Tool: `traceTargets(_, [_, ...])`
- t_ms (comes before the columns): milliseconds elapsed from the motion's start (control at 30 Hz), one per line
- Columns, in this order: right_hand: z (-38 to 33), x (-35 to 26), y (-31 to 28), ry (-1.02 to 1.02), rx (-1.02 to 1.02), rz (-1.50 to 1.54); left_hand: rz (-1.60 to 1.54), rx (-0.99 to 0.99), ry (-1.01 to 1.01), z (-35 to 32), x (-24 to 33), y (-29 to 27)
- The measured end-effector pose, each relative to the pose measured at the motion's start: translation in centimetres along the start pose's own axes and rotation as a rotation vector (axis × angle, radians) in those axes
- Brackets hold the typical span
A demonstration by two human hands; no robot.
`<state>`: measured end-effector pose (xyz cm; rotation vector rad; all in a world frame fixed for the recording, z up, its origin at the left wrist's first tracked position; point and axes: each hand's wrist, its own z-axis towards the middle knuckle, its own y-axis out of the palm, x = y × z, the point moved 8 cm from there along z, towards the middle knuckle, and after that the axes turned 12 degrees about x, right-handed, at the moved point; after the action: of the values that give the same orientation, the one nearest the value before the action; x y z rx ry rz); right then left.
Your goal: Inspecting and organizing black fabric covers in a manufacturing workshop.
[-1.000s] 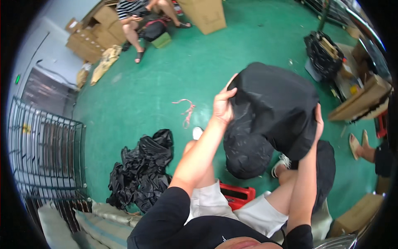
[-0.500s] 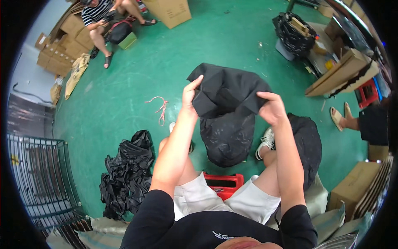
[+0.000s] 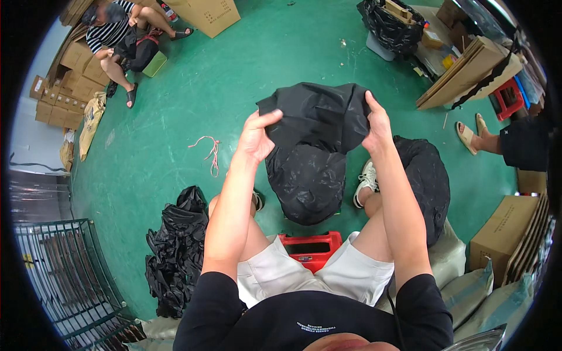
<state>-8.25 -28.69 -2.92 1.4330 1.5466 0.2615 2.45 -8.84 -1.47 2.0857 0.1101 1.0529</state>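
Note:
A black plastic bag [image 3: 307,181] stands between my feet, its lower part rounded and bulging. Its loose upper part is stretched wide between my two hands. My left hand [image 3: 257,133] pinches the left edge, thumb lying over the plastic. At the right edge, my right hand [image 3: 377,121] grips the bag with the thumb pointing up. What lies inside the bag is hidden by the folds. Beside my right leg sits another full black bag [image 3: 424,187]. A crumpled heap of black bags [image 3: 178,251] lies on the floor to my left.
A red plastic stool [image 3: 313,248] is between my thighs. Pink string [image 3: 212,155] lies on the green floor. Another person [image 3: 111,35] sits far left by stacked cartons [image 3: 79,55]. A metal rack [image 3: 67,263] stands left; a carton [image 3: 503,231] and sacks are at right.
The bag's upper part has been pulled flatter and wider, and my right hand has risen. The view has shifted slightly. The seated person has bent lower over the dark thing in their lap.

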Motion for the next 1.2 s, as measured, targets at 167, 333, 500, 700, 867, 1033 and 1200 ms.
traceTargets(167, [-0.7,-0.2,0.3,-0.234,0.157,-0.224,0.091,0.137,0.125,0.8,0.1,-2.0])
traceTargets(333, [0.0,-3.2,0.3,-0.380,0.024,-0.209,0.086,0.188,0.381,1.4,3.4,-3.4])
traceTargets(500, [-0.1,0.6,1.0,-0.142,0.028,-0.131,-0.055,0.266,0.230,1.8,1.2,-3.1])
traceTargets(700, [5.2,0.4,-1.6,-0.191,0.143,-0.193,0.210,0.379,0.269,4.2,-0.3,-3.3])
traceTargets(867, [9.5,-0.1,-1.4,-0.243,0.268,-0.199,0.135,0.322,0.253,9.4,0.6,-2.6])
traceTargets(1033, [9.1,8.2,-4.5,0.308,0.467,-0.254,0.087,0.174,0.243,9.0,1.3,-0.4])
traceTargets(1200, [10.2,12.5,-5.0,0.464,0.379,-0.210,-0.052,0.165,0.222,6.7,2.1,1.7])
